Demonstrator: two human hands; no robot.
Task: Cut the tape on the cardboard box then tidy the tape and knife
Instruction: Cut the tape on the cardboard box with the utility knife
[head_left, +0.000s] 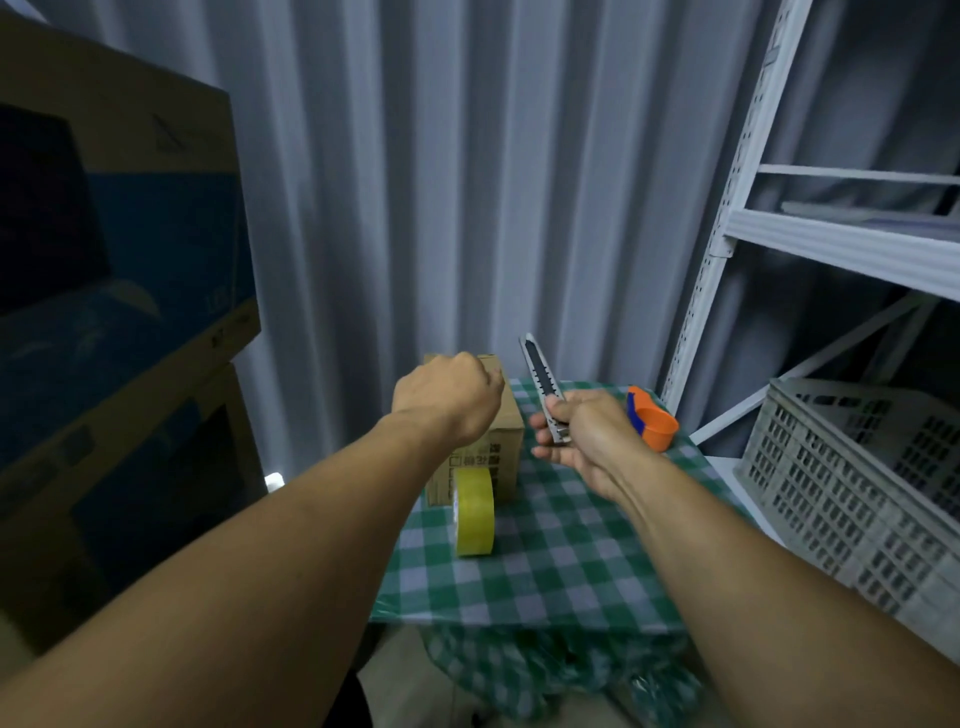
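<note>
A small brown cardboard box (506, 449) stands at the back left of a small table with a green checked cloth (550, 566). My left hand (449, 397) rests on top of the box with its fingers curled; what lies under them is hidden. My right hand (582, 439) hovers to the right of the box, gripping a silver utility knife (543, 384) that points up and away. A roll of yellow tape (474, 512) stands on edge in front of the box.
An orange and blue tape dispenser (652, 422) sits at the table's back right. A white metal shelf rack (727, 228) and a grey plastic crate (852, 488) stand on the right. Big cardboard boxes (119, 270) are stacked on the left. Corrugated wall behind.
</note>
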